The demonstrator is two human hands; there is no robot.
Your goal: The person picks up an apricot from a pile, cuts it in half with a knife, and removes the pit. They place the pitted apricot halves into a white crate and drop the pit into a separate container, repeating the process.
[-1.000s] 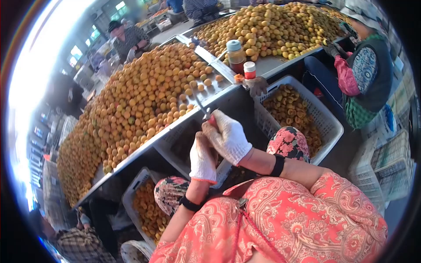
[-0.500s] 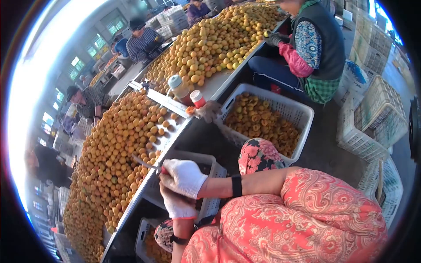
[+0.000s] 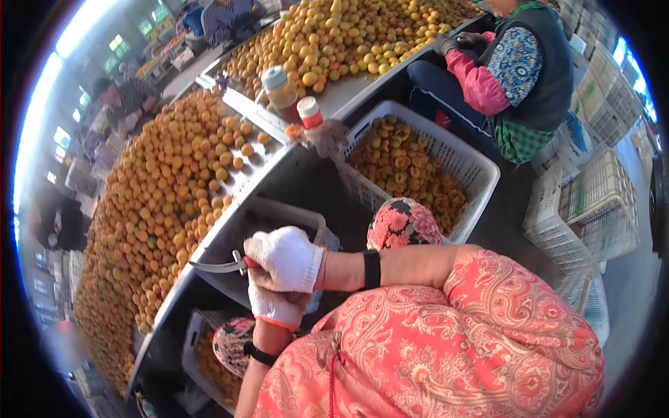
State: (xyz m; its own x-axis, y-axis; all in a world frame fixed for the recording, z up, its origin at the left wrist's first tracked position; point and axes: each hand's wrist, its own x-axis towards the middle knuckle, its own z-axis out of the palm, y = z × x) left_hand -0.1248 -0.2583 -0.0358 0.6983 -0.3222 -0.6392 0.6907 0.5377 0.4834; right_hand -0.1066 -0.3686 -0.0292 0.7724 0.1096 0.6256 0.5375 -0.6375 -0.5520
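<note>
My right hand [image 3: 287, 259], in a white knit glove, is closed round the red handle of a curved-bladed knife [image 3: 216, 266]. Its metal blade points left, over the edge of the fruit table. My left hand [image 3: 279, 304], also gloved, sits just below and against the right one. Its fingers curl upward and are partly covered, so what they hold cannot be made out. Beyond the blade, a large heap of orange apricots [image 3: 160, 209] lies on the metal table [image 3: 240, 184]. A grey crate [image 3: 261, 209] stands under the table edge, behind my hands.
A white crate [image 3: 481, 198] of halved apricots [image 3: 404, 167] stands ahead. A jar [image 3: 280, 90], a red-and-white bottle [image 3: 309, 111] and a dark glove [image 3: 327, 138] rest at the table's divider. A co-worker [image 3: 516, 76] sits at right, near stacked crates [image 3: 585, 209]. Another crate [image 3: 191, 348] is lower left.
The view has shifted. Both hands have moved slightly left and the knife blade has swung lower, now nearly level. The co-worker's hands have drawn back from the fruit heap.
</note>
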